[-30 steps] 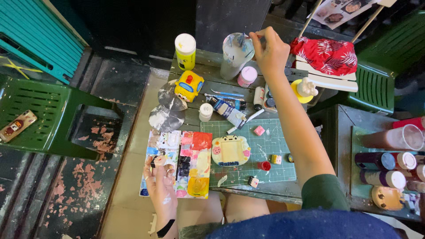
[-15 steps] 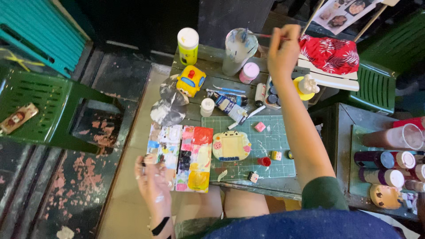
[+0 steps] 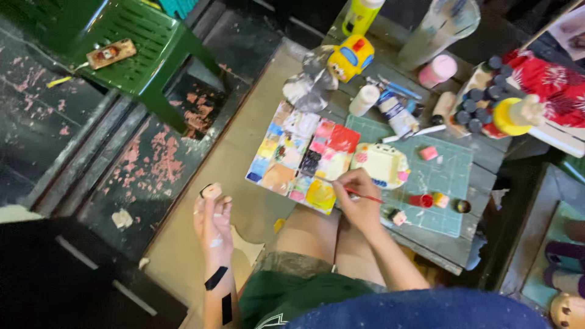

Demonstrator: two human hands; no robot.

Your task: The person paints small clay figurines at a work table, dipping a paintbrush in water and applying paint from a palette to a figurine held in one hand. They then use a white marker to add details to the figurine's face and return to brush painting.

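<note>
A person's right hand (image 3: pixel 359 201) grips a thin red-handled paintbrush (image 3: pixel 356 192), its tip over the yellow patch of a paint-smeared palette (image 3: pixel 301 155) lying at the near edge of the bench (image 3: pixel 481 183). Just right of the palette, a cream-coloured painted figure (image 3: pixel 381 164) rests on a green cutting mat (image 3: pixel 448 176). The left hand (image 3: pixel 213 222), held out over the floor to the left of the palette, pinches a small pale piece (image 3: pixel 211 191) at its fingertips
</note>
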